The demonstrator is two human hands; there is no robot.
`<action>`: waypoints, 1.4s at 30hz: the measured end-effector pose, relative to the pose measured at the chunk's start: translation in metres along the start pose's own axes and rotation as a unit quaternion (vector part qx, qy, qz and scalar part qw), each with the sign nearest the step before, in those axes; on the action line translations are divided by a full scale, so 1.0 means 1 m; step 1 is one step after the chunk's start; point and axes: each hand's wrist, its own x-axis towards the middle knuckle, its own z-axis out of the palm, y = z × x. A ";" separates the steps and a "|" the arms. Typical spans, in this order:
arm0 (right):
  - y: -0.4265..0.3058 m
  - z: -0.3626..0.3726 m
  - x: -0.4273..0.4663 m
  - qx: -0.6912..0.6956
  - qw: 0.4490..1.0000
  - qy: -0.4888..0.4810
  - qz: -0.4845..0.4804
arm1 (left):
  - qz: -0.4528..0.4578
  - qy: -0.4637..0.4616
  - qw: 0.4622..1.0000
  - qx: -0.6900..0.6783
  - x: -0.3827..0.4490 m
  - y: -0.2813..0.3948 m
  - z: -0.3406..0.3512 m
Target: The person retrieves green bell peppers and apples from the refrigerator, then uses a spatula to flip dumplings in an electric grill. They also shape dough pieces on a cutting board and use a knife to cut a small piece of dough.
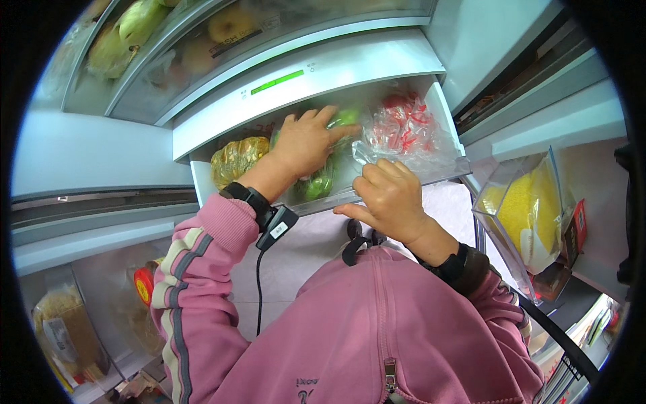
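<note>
A refrigerator drawer [328, 199] is pulled out in front of me. My left hand [308, 141] reaches into it, fingers spread over green vegetables in clear plastic [319, 186]; whether the fingertips touch them is hard to tell. To its left lies a mottled green and orange squash [237, 159]. My right hand [386, 194] is at the drawer's front edge, its thumb extended and its other fingers curled near the clear plastic bag [366, 154]. What those curled fingers hold, if anything, is hidden. A clear bag with red markings [404, 123] fills the drawer's right part.
Above are clear bins [298, 35] with bagged produce. Open doors flank me: the right one has a clear shelf bin [504, 237] with a bagged yellow item [530, 212], the left one a red-lidded jar [144, 286] and a bagged brown item [70, 328]. A black cable [259, 293] hangs from my left wrist.
</note>
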 end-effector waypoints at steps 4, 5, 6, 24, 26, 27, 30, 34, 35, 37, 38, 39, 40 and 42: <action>0.000 -0.001 -0.002 -0.004 1.000 0.007 -0.005 | -0.115 -0.070 0.988 -0.075 0.022 -0.018 -0.003; 0.000 -0.001 -0.002 -0.003 1.000 0.007 -0.007 | -0.155 -0.081 0.981 -0.088 0.024 -0.021 -0.004; 0.000 -0.001 -0.002 -0.002 1.000 0.009 -0.008 | -0.159 -0.072 0.979 -0.105 0.021 -0.027 -0.007; 0.000 -0.004 0.001 -0.007 1.000 -0.025 0.010 | 0.195 -0.164 0.963 0.085 -0.043 -0.029 -0.038; 0.000 -0.003 0.001 -0.012 1.000 -0.028 0.008 | 0.237 -0.104 0.957 0.128 -0.040 -0.037 -0.023; 0.000 -0.002 0.002 -0.005 1.000 -0.018 0.008 | 0.242 -0.118 0.951 0.152 -0.037 -0.044 -0.018; 0.000 -0.001 0.003 0.012 1.000 -0.007 0.001 | 0.220 -0.066 0.963 0.139 -0.025 -0.063 -0.008; 0.002 0.000 0.004 0.018 1.000 -0.004 0.003 | 0.078 -0.086 0.985 0.127 -0.007 -0.074 0.009; 0.003 -0.001 0.004 0.019 1.000 0.003 0.001 | 0.037 -0.105 0.987 0.116 -0.005 -0.074 0.015; 0.004 -0.002 0.004 0.015 1.000 -0.004 0.006 | 0.077 0.014 0.986 0.149 -0.010 -0.075 0.022; 0.005 -0.002 0.005 0.018 1.000 -0.007 0.001 | 0.087 0.045 0.977 0.187 -0.008 -0.076 0.022; 0.007 -0.002 0.006 0.016 1.000 -0.007 0.004 | 0.085 0.038 0.967 0.236 -0.008 -0.078 0.019; 0.007 -0.004 0.006 0.019 1.000 -0.013 0.004 | 0.014 -0.072 0.987 0.143 -0.008 -0.075 0.017; 0.009 -0.004 0.007 0.020 1.000 -0.013 0.005 | -0.047 -0.138 0.988 0.045 -0.007 -0.068 0.005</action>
